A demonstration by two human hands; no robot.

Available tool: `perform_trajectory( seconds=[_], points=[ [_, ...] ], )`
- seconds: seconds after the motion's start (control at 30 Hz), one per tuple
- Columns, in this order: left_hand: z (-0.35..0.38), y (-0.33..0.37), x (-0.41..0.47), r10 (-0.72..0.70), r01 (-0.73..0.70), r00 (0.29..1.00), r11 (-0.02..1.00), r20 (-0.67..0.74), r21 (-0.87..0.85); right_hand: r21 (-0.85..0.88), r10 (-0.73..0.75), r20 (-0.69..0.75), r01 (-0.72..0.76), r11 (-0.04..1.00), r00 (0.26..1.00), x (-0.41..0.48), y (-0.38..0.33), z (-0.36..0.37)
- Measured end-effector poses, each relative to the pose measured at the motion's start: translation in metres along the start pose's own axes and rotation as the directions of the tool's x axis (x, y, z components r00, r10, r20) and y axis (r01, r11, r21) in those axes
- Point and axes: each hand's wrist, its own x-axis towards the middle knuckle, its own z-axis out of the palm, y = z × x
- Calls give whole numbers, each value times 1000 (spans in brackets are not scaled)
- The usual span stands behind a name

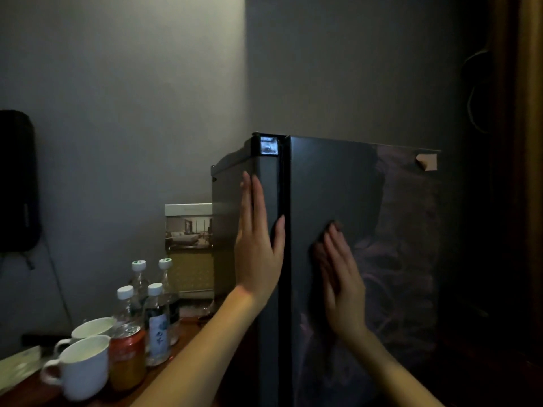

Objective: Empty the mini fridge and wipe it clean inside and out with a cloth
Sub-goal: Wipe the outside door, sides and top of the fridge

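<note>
No legible text; bottle label characters too blurred

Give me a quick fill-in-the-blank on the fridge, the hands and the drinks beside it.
1. The fridge door is ____.
2. The left hand lies flat on the fridge's ____ wall; the right hand lies flat on the door.
3. ____ capped bottles stand left of the fridge.
4. The can stands right of two white ____.

Missing words: closed; side; four; cups.
</note>
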Motion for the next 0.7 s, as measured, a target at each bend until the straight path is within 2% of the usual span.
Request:
perform_trajectory(
  seconds=[0.1,0.17,0.27,0.4,0.47,0.57,0.7],
  points=[
    [2,-5,-16,-17,17,1000,1000,6,0,23,113,-139,-111,994,984,31,-11,9],
    [2,-6,-20,-17,17,1000,1000,10,-2,24,107,-153,-105,994,982,40,-23,19],
    [2,-7,-24,-24,24,999,999,22,-24,15,49,-49,-48,999,998,24,-36,28],
    [0,-7,-36,-81,84,995,994,53,-65,-39,-37,150,43,998,988,-48,-27,20],
    [-1,-8,-48,-97,102,993,993,72,-66,-2,66,133,-67,998,989,-85,-18,12],
    [-3,-10,-67,-107,112,990,992,92,-53,19,299,4,-299,954,954,-97,-8,5],
    [-3,-11,-80,-131,135,987,990,97,-41,-22,385,-154,-392,920,910,-55,-14,16]
  ],
)
